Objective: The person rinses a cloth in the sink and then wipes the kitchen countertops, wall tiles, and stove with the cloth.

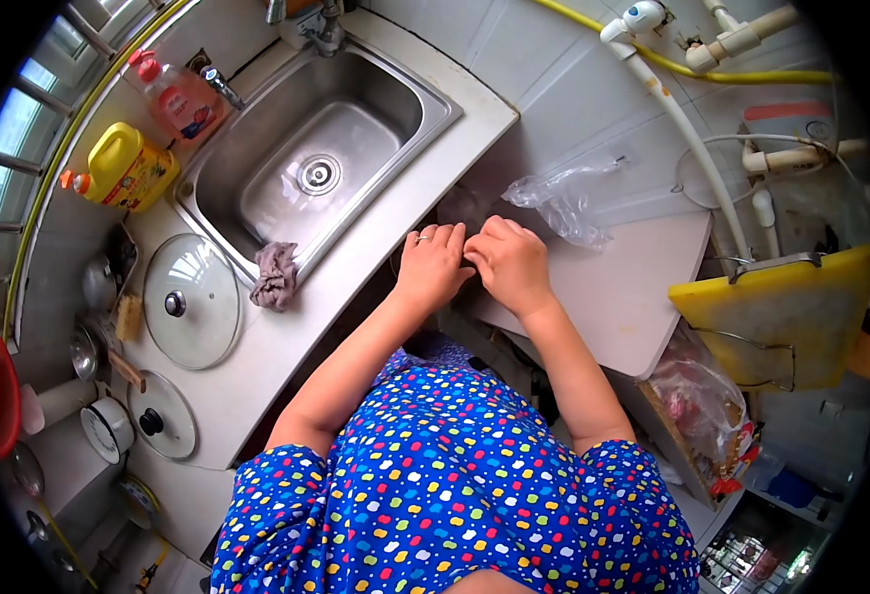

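My left hand (433, 263), with a ring on one finger, and my right hand (509, 261) meet in front of me, fingertips close together. The fingers of both are bent in and closed. Whatever they grip, if anything, is hidden from view. Just beyond them, a crumpled clear plastic bag (566, 206) lies at the back of the light side board (613, 287), nearest to my right hand. To the left of my hands, a wrung grey-brown cloth (276, 276) hangs over the front corner of the steel sink (395, 163).
Glass lids (207, 312) lie on the left counter. A yellow detergent jug (130, 168) and a pink soap bottle (183, 99) stand behind the sink. On the right are a yellow chopping board (781, 307) in a wire rack, a filled plastic bag (702, 386) and white pipes (687, 129).
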Available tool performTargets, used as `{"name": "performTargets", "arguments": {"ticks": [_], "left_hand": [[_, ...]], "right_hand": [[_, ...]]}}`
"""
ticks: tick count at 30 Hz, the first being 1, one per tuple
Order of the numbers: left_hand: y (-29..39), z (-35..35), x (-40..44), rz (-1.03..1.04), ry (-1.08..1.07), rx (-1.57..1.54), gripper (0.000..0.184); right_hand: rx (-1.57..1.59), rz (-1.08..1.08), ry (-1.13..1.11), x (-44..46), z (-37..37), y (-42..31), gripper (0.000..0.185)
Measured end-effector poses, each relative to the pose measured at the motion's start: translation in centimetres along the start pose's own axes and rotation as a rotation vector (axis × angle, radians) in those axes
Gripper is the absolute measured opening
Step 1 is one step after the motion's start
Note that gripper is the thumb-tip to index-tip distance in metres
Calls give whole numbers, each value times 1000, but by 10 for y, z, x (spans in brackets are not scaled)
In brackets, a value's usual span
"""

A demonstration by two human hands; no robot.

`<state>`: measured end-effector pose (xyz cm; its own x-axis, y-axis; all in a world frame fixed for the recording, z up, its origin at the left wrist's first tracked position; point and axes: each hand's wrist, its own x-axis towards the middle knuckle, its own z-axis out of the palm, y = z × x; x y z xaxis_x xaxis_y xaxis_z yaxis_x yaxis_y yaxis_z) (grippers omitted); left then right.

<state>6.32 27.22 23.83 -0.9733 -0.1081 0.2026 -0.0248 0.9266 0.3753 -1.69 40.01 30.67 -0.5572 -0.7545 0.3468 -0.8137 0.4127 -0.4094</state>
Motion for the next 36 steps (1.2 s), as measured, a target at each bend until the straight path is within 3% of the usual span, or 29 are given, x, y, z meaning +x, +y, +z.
{"name": "performTargets", "arguments": {"ticks": [10, 19, 27, 36], "left_hand": [[-46, -4, -85, -297, -242, -18, 64], [-69, 4, -206, -445, -538, 39, 43], [-58, 38, -199, -540, -544, -56, 37], [-81, 122, -187, -577, -607, -160, 37]], "right_hand": [[30, 221, 30, -10, -1, 41, 5], [34, 357, -25, -22, 27, 74, 5], [107, 434, -35, -37, 78, 93, 4], [364, 727, 2, -80, 162, 127, 6]]}}
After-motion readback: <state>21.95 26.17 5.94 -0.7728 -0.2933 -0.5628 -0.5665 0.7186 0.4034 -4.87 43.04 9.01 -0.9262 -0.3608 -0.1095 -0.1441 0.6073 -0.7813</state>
